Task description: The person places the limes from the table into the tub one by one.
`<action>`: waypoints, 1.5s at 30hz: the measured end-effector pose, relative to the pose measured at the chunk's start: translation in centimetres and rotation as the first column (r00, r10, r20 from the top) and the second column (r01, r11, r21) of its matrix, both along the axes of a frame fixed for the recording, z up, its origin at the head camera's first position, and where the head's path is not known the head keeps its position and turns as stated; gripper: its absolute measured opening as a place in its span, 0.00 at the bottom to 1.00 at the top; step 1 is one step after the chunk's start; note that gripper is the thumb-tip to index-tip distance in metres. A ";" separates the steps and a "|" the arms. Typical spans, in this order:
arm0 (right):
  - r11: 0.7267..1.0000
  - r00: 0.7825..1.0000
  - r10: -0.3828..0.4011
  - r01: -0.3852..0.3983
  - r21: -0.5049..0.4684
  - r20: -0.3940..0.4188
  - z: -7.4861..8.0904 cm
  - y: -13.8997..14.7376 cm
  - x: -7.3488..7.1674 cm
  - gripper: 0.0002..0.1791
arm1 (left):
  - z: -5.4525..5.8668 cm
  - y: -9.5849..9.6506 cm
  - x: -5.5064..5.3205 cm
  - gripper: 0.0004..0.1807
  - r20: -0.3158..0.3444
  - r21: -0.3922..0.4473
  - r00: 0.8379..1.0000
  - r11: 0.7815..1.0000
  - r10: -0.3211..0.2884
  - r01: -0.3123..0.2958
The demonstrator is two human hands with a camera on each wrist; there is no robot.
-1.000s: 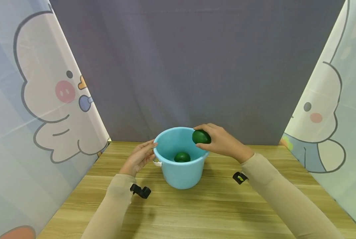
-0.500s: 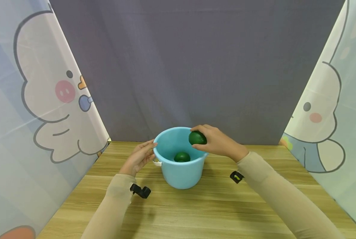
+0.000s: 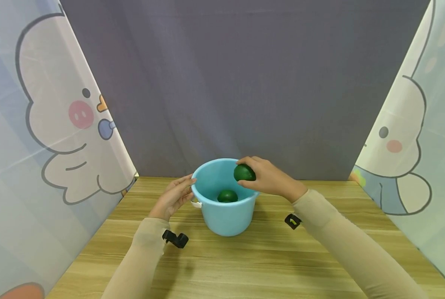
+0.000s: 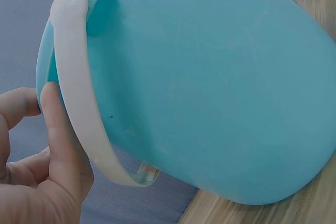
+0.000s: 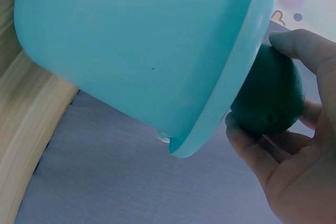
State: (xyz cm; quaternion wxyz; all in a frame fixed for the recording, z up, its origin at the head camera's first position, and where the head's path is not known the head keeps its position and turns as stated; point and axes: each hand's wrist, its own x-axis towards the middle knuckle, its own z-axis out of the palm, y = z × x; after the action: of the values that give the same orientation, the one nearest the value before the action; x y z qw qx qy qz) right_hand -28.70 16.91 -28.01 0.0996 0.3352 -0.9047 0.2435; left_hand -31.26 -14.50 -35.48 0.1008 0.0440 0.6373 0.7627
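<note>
A light blue bucket [image 3: 228, 218] stands upright on the table, its white handle [image 4: 79, 87] hanging at the side in the left wrist view. My left hand [image 3: 173, 198] pinches the bucket's left rim between thumb and finger. Over the right part of the bucket's mouth, my right hand [image 3: 269, 176] grips a dark green avocado [image 3: 244, 172] with thumb and fingers. From the right wrist view, this avocado [image 5: 270, 93] sits just beyond the rim, partly hidden by it. Another avocado [image 3: 228, 196] lies inside on the bottom, its lower part hidden by the front wall.
The wooden table [image 3: 222, 270] runs under both arms. Behind it hangs a grey cloth [image 3: 245, 83], close to the bucket's far side. Printed cartoon curtains [image 3: 58, 104] flank the table left and right.
My right hand has moved slightly left and a little down with the avocado, further over the bucket's mouth. The left hand and the bucket have stayed put.
</note>
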 end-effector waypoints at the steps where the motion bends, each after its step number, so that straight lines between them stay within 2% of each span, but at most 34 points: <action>1: 1.000 1.000 0.000 0.000 0.000 -0.003 0.0 0.0 0.0 0.31 | 0.0 0.0 0.0 0.32 0.001 0.001 1.000 1.000 0.002 -0.002; 10: 0.999 0.999 -0.026 0.027 0.047 -0.024 0.0 0.6 0.3 0.30 | 0.3 0.1 0.0 0.31 0.012 0.007 1.000 1.000 0.015 -0.015; 18: 0.997 1.000 -0.006 0.008 0.073 -0.029 -0.1 1.1 0.3 0.27 | 0.4 0.2 0.2 0.30 0.025 0.014 1.000 1.000 0.015 -0.015; 30: 0.998 0.999 -0.002 0.005 0.066 -0.042 0.1 1.4 0.9 0.26 | 0.2 0.2 0.2 0.32 0.025 0.008 1.000 1.000 0.017 -0.017; 45: 0.999 0.998 -0.035 0.037 0.034 -0.058 -0.1 2.7 1.4 0.25 | 0.2 0.1 0.2 0.31 0.036 0.024 0.999 0.999 0.020 -0.021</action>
State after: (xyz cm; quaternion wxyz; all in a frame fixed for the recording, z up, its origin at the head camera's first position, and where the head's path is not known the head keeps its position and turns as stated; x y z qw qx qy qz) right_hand -27.29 19.62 -28.12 0.1241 0.3273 -0.9114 0.2163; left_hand -31.10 -14.38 -35.31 0.1038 0.0252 0.6263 0.7722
